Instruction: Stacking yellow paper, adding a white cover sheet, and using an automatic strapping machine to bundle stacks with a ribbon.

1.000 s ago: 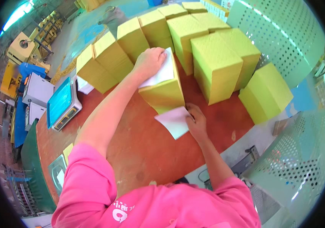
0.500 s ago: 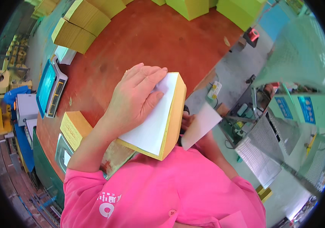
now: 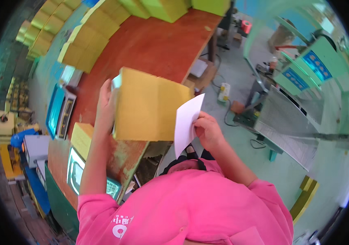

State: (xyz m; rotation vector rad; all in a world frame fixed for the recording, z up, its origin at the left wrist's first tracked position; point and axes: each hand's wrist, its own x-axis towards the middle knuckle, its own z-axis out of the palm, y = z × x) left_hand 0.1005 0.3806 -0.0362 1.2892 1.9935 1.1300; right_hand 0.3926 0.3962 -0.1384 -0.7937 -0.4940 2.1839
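Observation:
A thick yellow paper stack (image 3: 152,106) is in front of me with a broad side facing up, over the table's near right edge. My left hand (image 3: 106,106) is closed against its left end, where a white strip shows; the thumb is mostly hidden. Between the thumb and fingers of my right hand (image 3: 208,130) is a white paper sheet (image 3: 187,122), slightly curved, overlapping the stack's right end in the view. Whether the sheet touches the stack, I cannot tell.
On the red table (image 3: 150,45), a smaller yellow block (image 3: 82,141) sits by a metal tray (image 3: 74,167). A scale with a teal pan (image 3: 57,112) is at the left. Yellow stacks (image 3: 86,45) line the far edge. A metal-mesh machine (image 3: 285,122) stands right.
The yellow stack has been turned so that its broad side faces up and its white-sheeted face points left. My left hand moved left with it. The right hand's white sheet came nearer the stack.

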